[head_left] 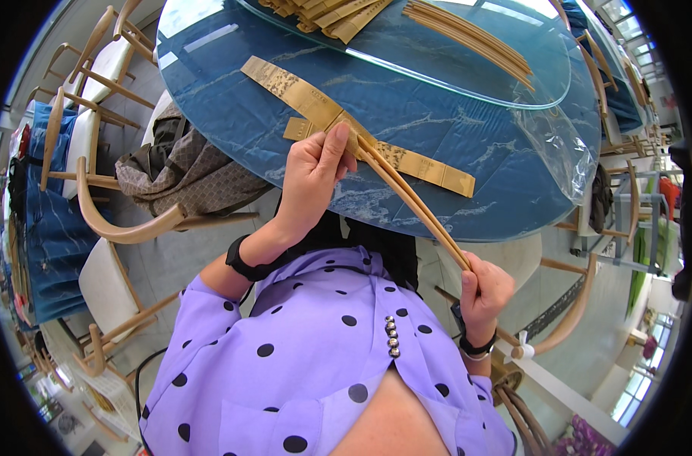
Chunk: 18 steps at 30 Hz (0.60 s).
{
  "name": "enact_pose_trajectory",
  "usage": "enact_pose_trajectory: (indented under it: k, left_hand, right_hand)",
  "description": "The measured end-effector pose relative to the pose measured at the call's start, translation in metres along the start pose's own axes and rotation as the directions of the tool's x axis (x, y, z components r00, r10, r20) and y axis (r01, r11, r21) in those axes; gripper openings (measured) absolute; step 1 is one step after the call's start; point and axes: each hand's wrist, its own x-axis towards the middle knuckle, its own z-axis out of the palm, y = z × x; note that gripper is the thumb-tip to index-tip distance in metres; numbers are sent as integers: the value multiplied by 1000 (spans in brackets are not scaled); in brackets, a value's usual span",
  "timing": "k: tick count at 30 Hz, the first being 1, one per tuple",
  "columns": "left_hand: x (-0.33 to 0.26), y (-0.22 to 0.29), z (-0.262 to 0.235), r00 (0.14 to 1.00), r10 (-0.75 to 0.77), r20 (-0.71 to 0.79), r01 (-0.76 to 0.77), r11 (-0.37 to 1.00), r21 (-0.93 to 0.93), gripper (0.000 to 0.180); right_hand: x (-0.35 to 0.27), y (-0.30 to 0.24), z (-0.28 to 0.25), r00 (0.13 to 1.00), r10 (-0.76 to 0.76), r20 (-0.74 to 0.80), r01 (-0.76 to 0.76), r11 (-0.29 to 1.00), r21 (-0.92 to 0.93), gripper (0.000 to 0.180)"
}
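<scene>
"What's furthest left?"

"A bag (201, 171) by a chair (129, 228). Then the gold sleeve (289, 87), over the table (220, 114); the left hand (315, 163) pinches its near end, thumb on top, seemingly to steady the mouth."

"And rightward?"

"A loose sleeve (437, 173) lies beneath, on the table. The chopsticks (414, 203) slant above it, far ends at the gold sleeve's mouth; how deep, I can't tell. The right hand (486, 292) is closed round their near ends, probably to keep them lined up."
</scene>
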Motion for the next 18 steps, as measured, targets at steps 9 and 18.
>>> enact_pose_trajectory:
  k: [9,18]
  left_hand:
    - [-6,4,5,990,-61,126,58,998,25,40]
    - [-8,4,11,989,-146,36,150,976,-155,37]
  right_hand:
    - [-3,-5,-3,990,130,46,-135,981,141,21]
    - [-4,-3,6,1000,-21,-15,22,999,29,23]
